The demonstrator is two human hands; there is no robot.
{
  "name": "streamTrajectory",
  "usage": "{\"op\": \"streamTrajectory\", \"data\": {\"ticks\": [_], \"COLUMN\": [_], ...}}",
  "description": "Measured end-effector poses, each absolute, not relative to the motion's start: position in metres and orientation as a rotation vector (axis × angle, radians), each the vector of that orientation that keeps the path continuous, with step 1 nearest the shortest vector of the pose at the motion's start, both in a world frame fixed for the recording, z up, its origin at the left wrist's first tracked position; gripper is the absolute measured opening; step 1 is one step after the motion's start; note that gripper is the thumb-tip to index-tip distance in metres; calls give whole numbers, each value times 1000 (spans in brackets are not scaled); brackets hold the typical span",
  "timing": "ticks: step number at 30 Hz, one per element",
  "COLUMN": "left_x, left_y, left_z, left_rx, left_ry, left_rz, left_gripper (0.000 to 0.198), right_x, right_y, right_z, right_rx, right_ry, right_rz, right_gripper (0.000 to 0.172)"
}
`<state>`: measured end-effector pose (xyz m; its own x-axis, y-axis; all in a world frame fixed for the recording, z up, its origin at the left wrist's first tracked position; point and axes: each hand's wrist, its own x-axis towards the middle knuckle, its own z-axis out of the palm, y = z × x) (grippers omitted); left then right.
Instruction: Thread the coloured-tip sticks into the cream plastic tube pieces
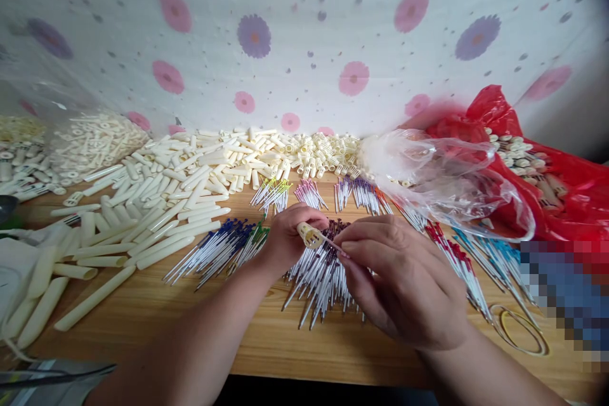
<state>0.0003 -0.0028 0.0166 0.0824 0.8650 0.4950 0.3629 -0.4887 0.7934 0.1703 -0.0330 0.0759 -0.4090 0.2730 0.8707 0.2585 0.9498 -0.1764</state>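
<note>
Head view: the left hand [285, 238] pinched 1 cream ribbed cap [309, 236]. The right hand [404, 282] closed narrowly on 1 thin refill [332, 245] touching it, above the refill pile [318, 276] on the wooden table [190, 323]. Beyond lay uncountable cream tubes [157, 203], 1 clear bag [442, 184] and 1 red bag [566, 196].

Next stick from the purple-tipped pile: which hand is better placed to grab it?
Right, probably. The right hand lies directly over the pile and already pinches a stick. The left hand is occupied gripping the cap.
</note>
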Motion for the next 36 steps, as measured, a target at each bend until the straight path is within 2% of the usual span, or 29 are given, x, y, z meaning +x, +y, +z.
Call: {"op": "streamTrajectory", "data": {"ticks": [3, 7, 9, 15, 20, 29, 36], "left_x": [-5, -16, -20, -19, -16, -17, -18], "left_y": [-2, -5, -6, -4, -4, -3, -1], "left_z": [15, 18, 21, 21, 20, 17, 17], "left_rx": [1947, 2054, 2083, 2178, 2241, 2336, 2383], "left_ry": [1236, 1146, 1120, 1225, 1321, 1538, 1671], "left_rz": [1434, 1360, 1313, 1365, 1464, 1584, 1610], "left_gripper": [9, 45, 50, 43, 42, 37, 27], "right_x": [165, 164, 166, 169, 168, 162, 145], "right_y": [-25, -13, -9, -6, -3, 4, 4], "right_z": [66, 58, 58, 61, 61, 50, 31], "right_rx": [-470, -595, -612, -589, -603, -709, -789], "right_ry": [-1961, -1956, -1977, -1977, -1977, -1848, -1427], "right_rz": [85, 100, 93, -59, 26, 394, 909], "right_gripper": [23, 17, 17, 18, 12, 9, 9]}}
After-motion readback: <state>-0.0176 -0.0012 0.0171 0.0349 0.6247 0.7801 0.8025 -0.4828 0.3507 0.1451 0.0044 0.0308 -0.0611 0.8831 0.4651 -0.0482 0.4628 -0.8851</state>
